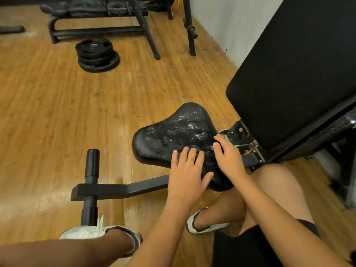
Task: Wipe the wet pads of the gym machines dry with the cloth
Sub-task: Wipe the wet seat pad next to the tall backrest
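The black seat pad (173, 130) of a bench sits low in front of me, its top speckled with water drops. My left hand (185, 174), with a ring on one finger, lies flat with fingers spread on the pad's near edge. Just to its right, my right hand (229, 157) lies flat with fingers together. Both press on what looks like a dark cloth (217, 178) draped over the near edge; it is hard to tell apart from the black pad. The large black back pad (298, 64) rises at the right.
The bench's black frame beam (119, 189) and upright foot roller (92, 164) stand to the left. A stack of weight plates (97, 54) lies on the wooden floor. Another bench (92, 8) and rack legs (152, 35) stand at the back. My knees and shoes are below.
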`<state>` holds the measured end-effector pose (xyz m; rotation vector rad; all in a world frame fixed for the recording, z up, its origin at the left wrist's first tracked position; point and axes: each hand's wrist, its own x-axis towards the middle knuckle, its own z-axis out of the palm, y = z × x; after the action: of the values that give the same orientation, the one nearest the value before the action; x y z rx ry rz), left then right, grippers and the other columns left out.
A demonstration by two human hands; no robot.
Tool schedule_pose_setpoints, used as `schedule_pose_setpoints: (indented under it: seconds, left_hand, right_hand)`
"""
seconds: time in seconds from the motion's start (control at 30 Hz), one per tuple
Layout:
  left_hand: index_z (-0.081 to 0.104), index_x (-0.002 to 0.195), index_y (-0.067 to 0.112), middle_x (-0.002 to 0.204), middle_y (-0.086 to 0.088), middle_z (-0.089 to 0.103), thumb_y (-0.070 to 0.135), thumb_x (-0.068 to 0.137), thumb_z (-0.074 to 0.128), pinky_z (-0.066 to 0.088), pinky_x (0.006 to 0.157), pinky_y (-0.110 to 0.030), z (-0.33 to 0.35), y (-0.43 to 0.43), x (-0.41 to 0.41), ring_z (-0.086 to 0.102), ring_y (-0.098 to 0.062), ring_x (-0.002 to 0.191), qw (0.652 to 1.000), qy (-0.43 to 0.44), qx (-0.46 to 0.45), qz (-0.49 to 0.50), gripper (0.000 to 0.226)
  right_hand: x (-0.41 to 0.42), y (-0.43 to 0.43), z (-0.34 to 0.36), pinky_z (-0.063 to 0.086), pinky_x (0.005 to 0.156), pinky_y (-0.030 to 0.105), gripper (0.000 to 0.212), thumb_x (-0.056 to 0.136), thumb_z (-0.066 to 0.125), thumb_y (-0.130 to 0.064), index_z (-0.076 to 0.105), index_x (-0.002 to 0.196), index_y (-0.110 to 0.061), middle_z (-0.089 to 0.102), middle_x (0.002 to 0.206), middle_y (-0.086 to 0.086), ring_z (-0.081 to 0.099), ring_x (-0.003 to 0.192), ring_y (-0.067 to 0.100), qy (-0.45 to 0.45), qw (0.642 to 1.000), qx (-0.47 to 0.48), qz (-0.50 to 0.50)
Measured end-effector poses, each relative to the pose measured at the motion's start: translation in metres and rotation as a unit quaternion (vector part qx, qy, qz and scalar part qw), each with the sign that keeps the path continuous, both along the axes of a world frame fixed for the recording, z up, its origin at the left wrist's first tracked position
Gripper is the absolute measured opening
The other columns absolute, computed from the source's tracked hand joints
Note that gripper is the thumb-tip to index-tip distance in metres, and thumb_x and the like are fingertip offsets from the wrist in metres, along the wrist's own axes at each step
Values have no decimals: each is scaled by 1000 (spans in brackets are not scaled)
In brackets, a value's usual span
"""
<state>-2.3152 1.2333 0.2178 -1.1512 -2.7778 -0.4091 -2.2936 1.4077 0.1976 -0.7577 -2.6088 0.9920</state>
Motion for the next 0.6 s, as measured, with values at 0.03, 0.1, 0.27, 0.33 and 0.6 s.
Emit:
schedule_pose_setpoints:
  seconds: [0.03, 0.1, 0.27, 0.33, 0.6]
  left_hand:
    - [56, 135, 17, 137, -6, 57, 59, 92, 52, 31, 115, -52, -5, -2, -3, 45, -29, 135, 1000, 18, -10, -15, 60]
    - [54, 138, 17, 141, -7, 55, 56, 95, 51, 33, 114, -50, -13, -11, -9, 44, -29, 137, 996, 53, -22, -64, 58]
    - [49, 143, 12, 147, -11, 51, 25, 91, 70, 36, 113, -45, -23, -46, -42, 46, -30, 136, 958, 167, -48, -228, 57]
    - [51, 141, 9, 146, -13, 51, 12, 83, 77, 42, 109, -44, -14, -59, -57, 50, -31, 133, 942, 189, -67, -271, 63]
    - [59, 132, 4, 139, -19, 56, 25, 99, 37, 43, 107, -44, -3, -58, -62, 56, -30, 128, 959, 178, -56, -213, 45]
  right_hand:
    - [2, 2, -2, 27, 114, 28, 41, 101, 44, -32, 51, 140, -19, 45, 149, -3, 37, 138, 10, -3, 1000, 3, 5]
    - [5, 4, -3, 27, 115, 29, 43, 100, 47, -34, 50, 141, -21, 43, 150, -5, 35, 139, 9, -8, 1000, 6, 18]
    - [3, 2, -3, 28, 116, 31, 44, 99, 47, -38, 49, 141, -25, 41, 151, -8, 34, 139, 7, -9, 1000, 16, 9]
    - [4, 2, -3, 28, 116, 32, 44, 99, 46, -40, 48, 141, -26, 40, 151, -10, 34, 140, 6, -13, 1000, 15, 3]
    - [3, 0, -1, 26, 116, 32, 45, 100, 43, -39, 46, 143, -26, 38, 152, -10, 31, 141, 7, -33, 999, 27, 0]
